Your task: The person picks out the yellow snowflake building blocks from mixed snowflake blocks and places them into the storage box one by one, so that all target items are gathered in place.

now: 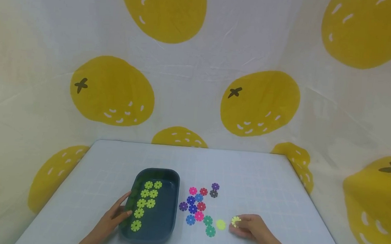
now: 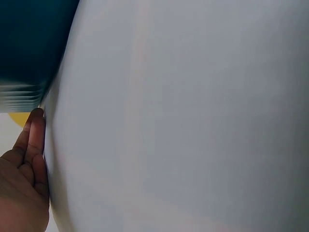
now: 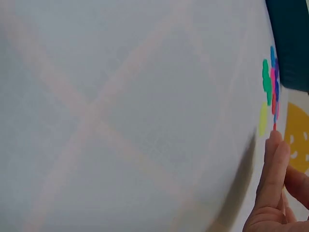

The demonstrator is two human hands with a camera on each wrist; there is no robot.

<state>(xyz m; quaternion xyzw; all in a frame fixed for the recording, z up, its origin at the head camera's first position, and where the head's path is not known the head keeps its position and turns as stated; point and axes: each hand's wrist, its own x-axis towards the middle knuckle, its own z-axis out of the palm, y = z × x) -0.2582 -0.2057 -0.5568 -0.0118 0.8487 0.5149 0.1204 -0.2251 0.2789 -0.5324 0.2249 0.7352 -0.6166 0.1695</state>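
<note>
My left hand holds the left side of a dark blue tray, thumb over the rim and fingers along the outer wall. In the left wrist view, its fingers touch the tray's side. Several yellow-green notched discs lie along the tray's left half. On the right, my right hand pinches a yellow-green notched disc between thumb and fingers, just above the table. Another yellow-green disc lies just left of that hand. The right wrist view hides the pinched disc behind the fingers.
Between tray and right hand lie several loose notched discs: green, pink, red, blue, purple and dark grey. A white cloth covers the table. Behind hangs a lemon-print curtain.
</note>
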